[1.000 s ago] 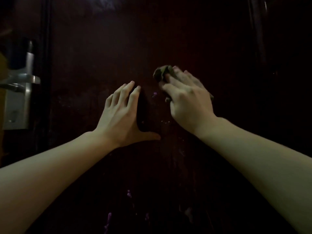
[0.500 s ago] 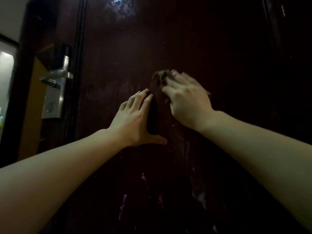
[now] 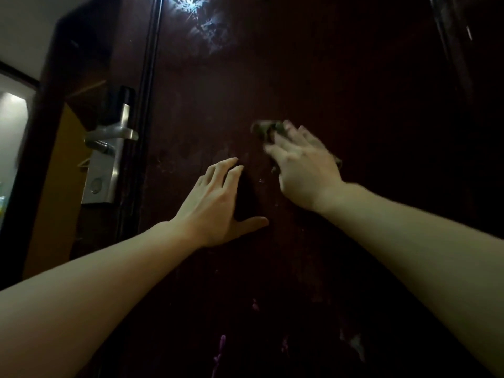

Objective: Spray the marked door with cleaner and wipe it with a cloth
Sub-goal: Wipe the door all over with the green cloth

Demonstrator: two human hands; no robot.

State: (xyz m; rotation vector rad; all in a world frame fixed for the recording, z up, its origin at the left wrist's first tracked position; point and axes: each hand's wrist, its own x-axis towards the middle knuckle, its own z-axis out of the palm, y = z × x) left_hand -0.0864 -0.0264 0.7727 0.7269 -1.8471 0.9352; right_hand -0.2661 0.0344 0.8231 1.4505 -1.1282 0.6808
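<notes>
Right hand point(image 3: 305, 170) presses crumpled dark cloth point(image 3: 263, 128) flat against glossy dark-brown wooden door point(image 3: 341, 77), left hand point(image 3: 215, 205) splayed empty beside it.

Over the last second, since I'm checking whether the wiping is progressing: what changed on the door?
The view swung left, so the lock handle slid toward frame centre and the bright room beyond came into sight. The right hand, now motion-blurred, keeps rubbing the cloth over about the same patch of the door. The left hand stays flat on the panel. Nothing was grasped or released; purple marks remain below.
</notes>
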